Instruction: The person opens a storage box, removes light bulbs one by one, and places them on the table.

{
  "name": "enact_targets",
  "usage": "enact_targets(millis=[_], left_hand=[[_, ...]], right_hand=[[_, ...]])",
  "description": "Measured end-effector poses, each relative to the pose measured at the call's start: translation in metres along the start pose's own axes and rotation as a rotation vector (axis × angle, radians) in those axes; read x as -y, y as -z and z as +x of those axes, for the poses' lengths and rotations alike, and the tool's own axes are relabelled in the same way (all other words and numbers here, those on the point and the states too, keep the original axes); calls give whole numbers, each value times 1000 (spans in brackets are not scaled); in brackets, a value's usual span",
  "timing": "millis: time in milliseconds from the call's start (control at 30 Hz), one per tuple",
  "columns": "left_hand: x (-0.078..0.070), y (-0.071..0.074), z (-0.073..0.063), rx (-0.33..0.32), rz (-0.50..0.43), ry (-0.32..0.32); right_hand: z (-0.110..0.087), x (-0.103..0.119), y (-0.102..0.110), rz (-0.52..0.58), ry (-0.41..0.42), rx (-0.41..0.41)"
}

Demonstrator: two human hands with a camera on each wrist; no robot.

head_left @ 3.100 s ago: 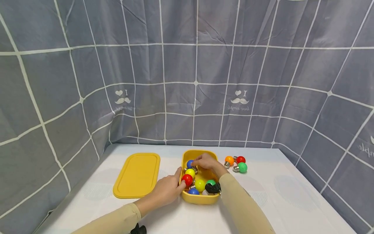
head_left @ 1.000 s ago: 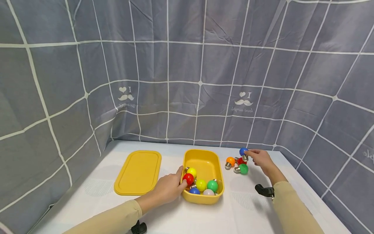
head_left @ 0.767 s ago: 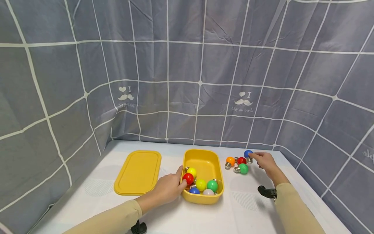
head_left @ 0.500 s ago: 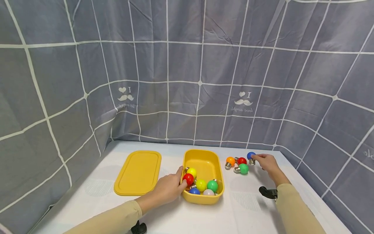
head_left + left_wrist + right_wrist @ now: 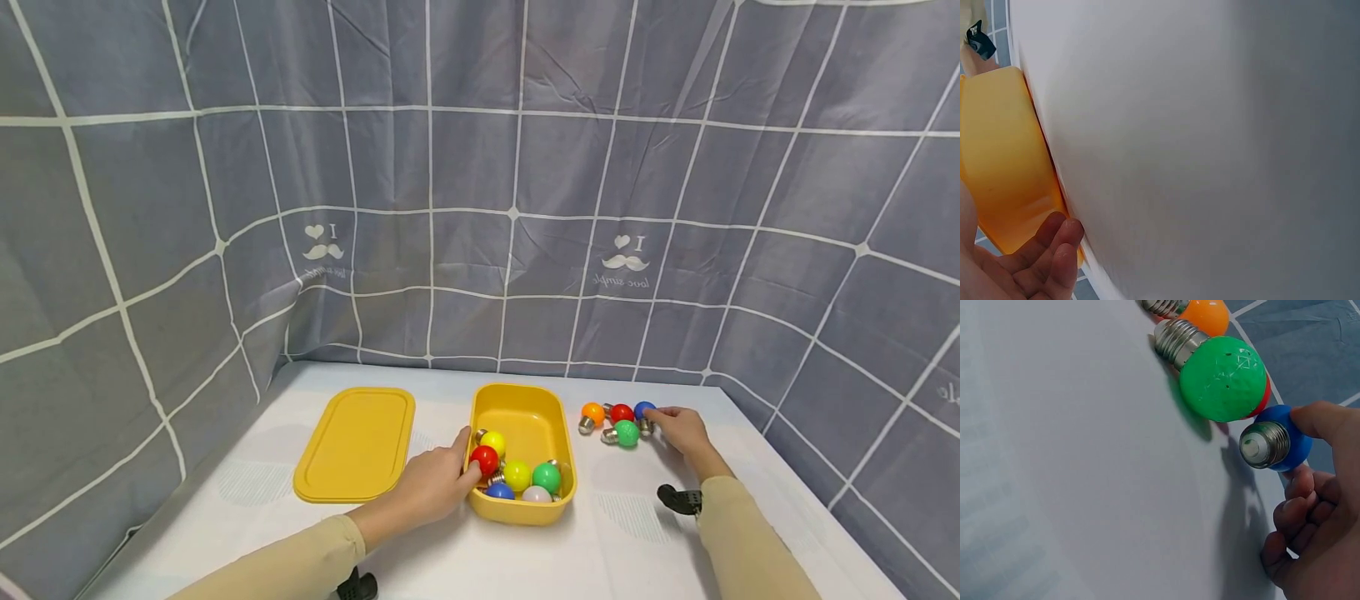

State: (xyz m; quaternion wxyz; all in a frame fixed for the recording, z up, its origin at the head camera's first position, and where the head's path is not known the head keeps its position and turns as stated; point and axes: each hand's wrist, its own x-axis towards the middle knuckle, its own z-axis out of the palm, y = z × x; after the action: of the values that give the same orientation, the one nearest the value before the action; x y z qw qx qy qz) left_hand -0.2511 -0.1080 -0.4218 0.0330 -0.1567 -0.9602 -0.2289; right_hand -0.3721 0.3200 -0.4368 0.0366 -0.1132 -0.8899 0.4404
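Nearest me, at bottom centre of the frame, the left hand [image 5: 427, 485] grips the left wall of a yellow box [image 5: 521, 514], thumb over the rim beside a red bulb [image 5: 484, 459]. A blue bulb [image 5: 499, 492] and a pale bulb [image 5: 536, 494] lie at the box's near end, with a green bulb [image 5: 547, 477] and two yellow bulbs [image 5: 517, 476] behind. A flat yellow lid [image 5: 356, 446] lies left of it.

Farther off, lower right, the right hand [image 5: 682, 430] pinches another blue bulb [image 5: 1280, 439], well apart from the left. I can't tell whether that bulb touches the desk [image 5: 555, 562]. Just beside it lie another green bulb [image 5: 627, 432], another red bulb [image 5: 622, 413] and an orange bulb [image 5: 592, 413].

Round glass-like heads roll: loosened while tilted, the pinched bulb could knock its neighbours or wander off. A tug on the wall might tumble the boxed ones. Behind everything hangs a grey checked curtain [image 5: 465, 250].
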Motion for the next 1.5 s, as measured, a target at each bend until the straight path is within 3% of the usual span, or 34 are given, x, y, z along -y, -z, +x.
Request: enact_targets(millis=[267,933,1300,1500], left_hand=[[1,-1,0,-5,-7,0],[1,-1,0,-4,-4,3],[0,-1,0,0,-7,7],[-2,0,-1,-3,2,7]], right_hand=[[-1,0,-3,-48,4,9],[-5,3,-1,-46,-1,16],[-9,14,6,-58,73,-55],[-13,37,3,-49,157,-12]])
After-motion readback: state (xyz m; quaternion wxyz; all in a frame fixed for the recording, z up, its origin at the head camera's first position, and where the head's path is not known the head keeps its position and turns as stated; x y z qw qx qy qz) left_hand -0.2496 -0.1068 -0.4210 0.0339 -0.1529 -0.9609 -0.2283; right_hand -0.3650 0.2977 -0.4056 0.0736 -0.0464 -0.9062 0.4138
